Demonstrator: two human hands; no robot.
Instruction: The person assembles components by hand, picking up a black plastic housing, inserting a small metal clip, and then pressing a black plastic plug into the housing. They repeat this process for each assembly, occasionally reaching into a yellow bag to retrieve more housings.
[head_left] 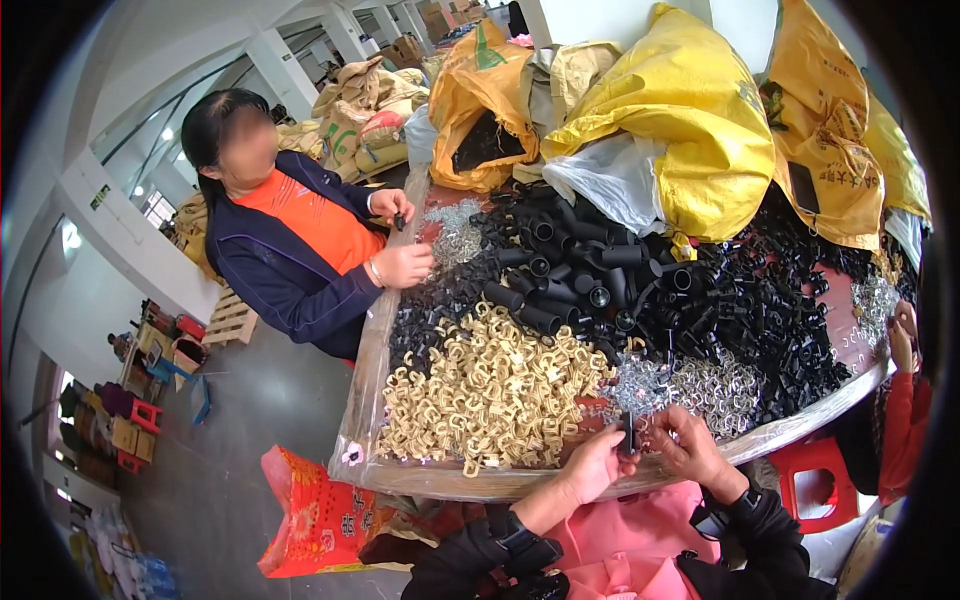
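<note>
At the near edge of the table [560,487], my left hand [592,467] is closed on a small black plastic part [627,434], held upright between thumb and fingers. Just to its right, my right hand [692,450] has its fingers pinched together; whatever they hold is too small to make out. Beyond my hands lie small silvery metal pieces [640,378] and a heap of curved metal hooks [715,388]. Left of these spreads a big pile of cream-coloured U-shaped pieces [490,390]. Black cylinders [575,265] and small black parts [720,300] are heaped behind.
Across the left corner a co-worker [300,230] handles a small black part. Another person's hand [903,335] reaches in at the right. Yellow sacks [680,120] stand along the back. A red stool [815,485] and a red printed sack [320,515] are by the near edge.
</note>
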